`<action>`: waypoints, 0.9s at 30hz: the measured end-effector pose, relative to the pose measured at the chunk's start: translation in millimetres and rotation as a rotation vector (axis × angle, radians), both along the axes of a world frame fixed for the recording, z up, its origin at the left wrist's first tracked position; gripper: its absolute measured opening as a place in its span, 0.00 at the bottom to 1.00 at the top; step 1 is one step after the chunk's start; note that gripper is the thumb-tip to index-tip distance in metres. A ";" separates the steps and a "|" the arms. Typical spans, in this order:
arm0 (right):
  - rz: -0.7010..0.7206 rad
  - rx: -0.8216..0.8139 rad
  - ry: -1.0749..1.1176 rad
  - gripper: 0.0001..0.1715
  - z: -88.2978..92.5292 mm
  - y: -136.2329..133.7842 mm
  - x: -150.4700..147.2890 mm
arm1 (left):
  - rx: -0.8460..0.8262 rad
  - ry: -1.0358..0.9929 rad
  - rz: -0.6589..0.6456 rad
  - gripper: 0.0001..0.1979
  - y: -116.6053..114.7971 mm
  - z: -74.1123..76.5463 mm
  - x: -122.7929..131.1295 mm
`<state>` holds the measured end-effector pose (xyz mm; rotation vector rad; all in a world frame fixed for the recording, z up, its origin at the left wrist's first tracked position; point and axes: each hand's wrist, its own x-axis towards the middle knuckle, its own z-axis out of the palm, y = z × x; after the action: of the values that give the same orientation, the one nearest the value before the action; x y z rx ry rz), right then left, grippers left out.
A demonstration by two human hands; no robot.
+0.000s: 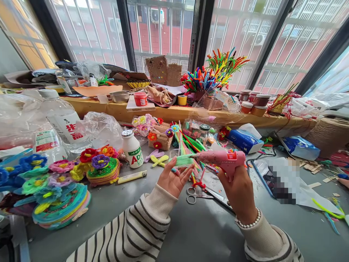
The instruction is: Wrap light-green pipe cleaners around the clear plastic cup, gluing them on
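Observation:
My right hand (240,191) is wrapped round the handle of a pink hot glue gun (225,159), whose nozzle points left. The nozzle tip meets a pale green pipe-cleaner piece (184,160) that my left hand (171,180) pinches between thumb and fingers. Part of that piece is hidden by the fingers. Below the hands, scissors (191,195) lie on the grey table (191,233), with a second metal blade (218,196) partly under my right hand. A red pipe-cleaner piece (200,183) rests just above them. Left of my left hand is a yellow pipe-cleaner shape (159,160).
At left stand pipe-cleaner flowers on round layered bases (61,207), a white bottle (131,149) and a yellow stick-like tube (132,177). A phone (275,180), partly blurred, lies at right near tissue packs (244,140). Paint jars (140,99) line the back ledge.

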<state>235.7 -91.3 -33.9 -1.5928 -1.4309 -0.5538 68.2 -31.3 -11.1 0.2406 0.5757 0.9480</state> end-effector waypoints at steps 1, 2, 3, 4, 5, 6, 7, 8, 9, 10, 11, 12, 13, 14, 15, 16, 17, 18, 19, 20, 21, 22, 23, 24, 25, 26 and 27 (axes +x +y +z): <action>0.001 0.004 -0.005 0.20 0.2 -0.3 0.1 | 0.004 -0.011 -0.008 0.26 0.1 -0.7 -0.3; 0.003 0.012 -0.010 0.20 0.3 -0.6 0.2 | 0.007 -0.023 -0.019 0.26 0.2 -1.4 -0.6; 0.006 0.021 -0.018 0.20 0.1 -1.0 0.5 | 0.010 -0.036 -0.033 0.26 0.3 -2.1 -0.9; 0.007 0.032 -0.026 0.20 -0.3 -1.3 0.9 | 0.013 -0.047 -0.047 0.26 0.3 -2.6 -1.2; 0.007 0.043 -0.033 0.19 -0.6 -1.7 1.3 | 0.016 -0.057 -0.060 0.27 0.2 -2.9 -1.5; 0.005 0.053 -0.038 0.19 -0.9 -2.1 1.8 | 0.021 -0.065 -0.072 0.27 0.0 -3.1 -1.7; 0.001 0.060 -0.039 0.19 -1.1 -2.5 2.1 | 0.027 -0.072 -0.079 0.27 -0.3 -3.1 -1.7; -0.004 0.064 -0.040 0.18 -1.2 -2.9 2.5 | 0.032 -0.078 -0.086 0.27 -0.6 -3.0 -1.7; -0.008 0.070 -0.043 0.18 -1.1 -3.3 2.8 | 0.035 -0.081 -0.090 0.27 -1.0 -2.8 -1.6; -0.011 0.078 -0.046 0.19 -0.9 -3.6 3.0 | 0.039 -0.083 -0.092 0.27 -1.3 -2.7 -1.5; -0.010 0.088 -0.051 0.19 -0.6 -3.8 3.2 | 0.043 -0.083 -0.091 0.28 -1.5 -2.6 -1.3; -0.010 0.094 -0.057 0.19 -0.3 -3.9 3.2 | 0.048 -0.083 -0.091 0.28 -1.5 -2.6 -1.2; -0.010 0.099 -0.064 0.19 0.0 -3.9 3.3 | 0.054 -0.084 -0.092 0.28 -1.5 -2.7 -1.2; -0.010 0.103 -0.069 0.20 0.2 -3.8 3.2 | 0.060 -0.086 -0.094 0.28 -1.3 -2.9 -1.2; -0.012 0.105 -0.070 0.20 0.3 -3.7 3.1 | 0.063 -0.089 -0.096 0.28 -1.0 -3.2 -1.4; -0.014 0.104 -0.067 0.20 0.4 -3.7 3.0 | 0.065 -0.094 -0.100 0.28 -0.6 -3.5 -1.7; -0.016 0.105 -0.062 0.20 0.4 -3.6 2.9 | 0.065 -0.100 -0.107 0.28 -0.2 -3.8 -2.0; -0.016 0.105 -0.054 0.20 0.3 -3.6 2.8 | 0.066 -0.106 -0.114 0.29 0.1 -4.1 -2.4; -0.014 0.105 -0.045 0.20 0.2 -3.6 2.8 | 0.069 -0.110 -0.120 0.29 0.4 -4.5 -2.7; -0.010 0.100 -0.036 0.20 0.1 -3.6 2.8 | 0.074 -0.111 -0.126 0.29 0.6 -4.8 -3.0; -0.006 0.095 -0.027 0.20 -0.1 -3.5 2.8 | 0.082 -0.109 -0.128 0.29 0.6 -5.1 -3.3; -0.002 0.088 -0.020 0.21 -0.3 -3.4 2.9 | 0.087 -0.106 -0.127 0.29 0.6 -5.4 -3.4; -0.002 0.084 -0.015 0.21 -0.6 -3.2 3.1 | 0.089 -0.102 -0.126 0.29 0.5 -5.6 -3.5; -0.004 0.082 -0.014 0.21 -0.8 -3.1 3.2 | 0.089 -0.099 -0.124 0.29 0.4 -5.7 -3.5; -0.007 0.082 -0.015 0.22 -1.0 -2.9 3.3 | 0.088 -0.098 -0.123 0.29 0.3 -5.7 -3.4; -0.010 0.083 -0.017 0.22 -1.2 -2.9 3.4 | 0.086 -0.098 -0.123 0.30 0.2 -5.6 -3.4; -0.012 0.086 -0.020 0.22 -1.4 -2.9 3.5 | 0.083 -0.099 -0.123 0.30 0.0 -5.5 -3.3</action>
<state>239.2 -94.3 -35.3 -1.5331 -1.3947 -0.6319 64.9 -31.3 -16.6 0.2980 0.4263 0.8606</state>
